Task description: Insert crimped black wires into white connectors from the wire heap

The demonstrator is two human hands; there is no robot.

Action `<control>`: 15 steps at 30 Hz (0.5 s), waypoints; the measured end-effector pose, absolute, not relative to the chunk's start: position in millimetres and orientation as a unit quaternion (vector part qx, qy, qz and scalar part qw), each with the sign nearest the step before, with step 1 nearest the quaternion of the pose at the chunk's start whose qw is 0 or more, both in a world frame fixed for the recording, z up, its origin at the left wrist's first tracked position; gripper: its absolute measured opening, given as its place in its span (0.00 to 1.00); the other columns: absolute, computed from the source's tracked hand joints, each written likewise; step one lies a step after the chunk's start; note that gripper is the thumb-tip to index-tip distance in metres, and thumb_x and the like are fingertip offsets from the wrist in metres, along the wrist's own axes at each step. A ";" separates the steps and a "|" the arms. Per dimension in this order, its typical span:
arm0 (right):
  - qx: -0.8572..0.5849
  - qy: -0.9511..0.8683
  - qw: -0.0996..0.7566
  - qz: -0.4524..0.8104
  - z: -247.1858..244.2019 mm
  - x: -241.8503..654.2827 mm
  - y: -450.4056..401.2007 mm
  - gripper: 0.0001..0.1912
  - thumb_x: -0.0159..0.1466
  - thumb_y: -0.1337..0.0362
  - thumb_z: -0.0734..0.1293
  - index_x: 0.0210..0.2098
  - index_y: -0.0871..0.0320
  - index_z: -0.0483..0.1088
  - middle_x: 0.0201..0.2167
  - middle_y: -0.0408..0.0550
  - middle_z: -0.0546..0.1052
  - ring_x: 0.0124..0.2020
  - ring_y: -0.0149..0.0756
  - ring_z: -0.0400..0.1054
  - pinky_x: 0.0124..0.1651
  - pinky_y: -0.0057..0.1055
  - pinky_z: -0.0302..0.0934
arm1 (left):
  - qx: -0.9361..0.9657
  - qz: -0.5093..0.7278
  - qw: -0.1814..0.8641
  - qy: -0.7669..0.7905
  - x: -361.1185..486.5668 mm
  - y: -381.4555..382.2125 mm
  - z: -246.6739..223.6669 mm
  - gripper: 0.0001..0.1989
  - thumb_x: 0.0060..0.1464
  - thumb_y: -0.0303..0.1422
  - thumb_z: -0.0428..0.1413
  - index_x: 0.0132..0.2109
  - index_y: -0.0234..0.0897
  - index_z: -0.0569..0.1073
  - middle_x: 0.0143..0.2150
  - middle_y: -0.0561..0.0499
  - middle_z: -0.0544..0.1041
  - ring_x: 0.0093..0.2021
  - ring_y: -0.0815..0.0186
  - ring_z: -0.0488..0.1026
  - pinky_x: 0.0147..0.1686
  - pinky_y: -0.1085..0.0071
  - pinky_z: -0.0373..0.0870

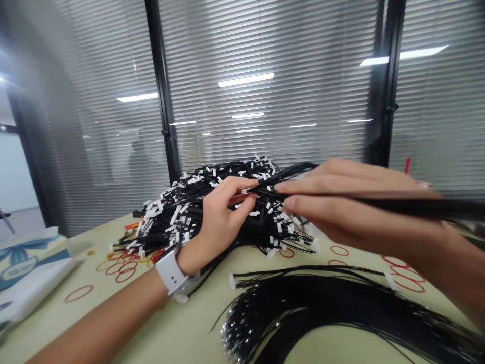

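Observation:
In front of a large heap of black cables with white connectors, my left hand pinches the end of some black wires at a small white connector. My right hand, blurred, is closed around a black wire bundle that runs between its fingers and out to the right edge. The two hands are close together, fingertips facing. Below them a thick curved bundle of black wires with shiny bare ends lies on the table, with a few connector-ended wires along its upper side.
Red and yellow rubber bands are scattered on the pale green table, some also at the right. A white and blue package lies at the left. Windows with blinds stand behind.

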State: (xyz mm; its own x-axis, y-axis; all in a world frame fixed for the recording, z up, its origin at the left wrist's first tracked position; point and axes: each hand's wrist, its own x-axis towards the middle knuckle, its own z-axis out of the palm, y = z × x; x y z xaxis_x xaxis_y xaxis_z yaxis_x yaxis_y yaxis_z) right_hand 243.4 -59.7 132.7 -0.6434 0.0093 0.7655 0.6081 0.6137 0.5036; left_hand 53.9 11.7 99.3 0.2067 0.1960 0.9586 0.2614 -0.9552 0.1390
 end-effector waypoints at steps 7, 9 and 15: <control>-0.187 -0.822 0.392 -0.369 118.2 226.1 -73.8 0.11 0.62 0.67 0.58 0.43 0.59 0.66 0.26 0.45 0.73 0.27 0.28 0.67 0.28 0.26 0.62 | -0.770 -0.623 0.018 -0.133 51.9 7.9 104.3 0.13 0.48 0.19 0.51 0.40 0.36 0.71 0.39 0.50 0.73 0.40 0.69 0.71 0.33 0.76 0.72; -0.176 -0.815 0.398 -0.381 117.2 223.9 -73.2 0.11 0.62 0.67 0.58 0.42 0.60 0.66 0.26 0.44 0.73 0.27 0.28 0.67 0.28 0.25 0.62 | -0.768 -0.627 0.016 -0.128 51.7 7.2 105.9 0.13 0.48 0.19 0.51 0.40 0.36 0.71 0.39 0.50 0.73 0.40 0.69 0.71 0.33 0.77 0.72; -0.189 -0.783 0.455 -0.379 110.8 214.4 -75.0 0.08 0.59 0.68 0.62 0.40 0.58 0.67 0.25 0.42 0.74 0.26 0.27 0.68 0.30 0.25 0.64 | -0.760 -0.640 -0.007 -0.107 51.7 8.3 107.3 0.12 0.48 0.18 0.53 0.39 0.36 0.72 0.38 0.51 0.74 0.39 0.71 0.71 0.35 0.79 0.72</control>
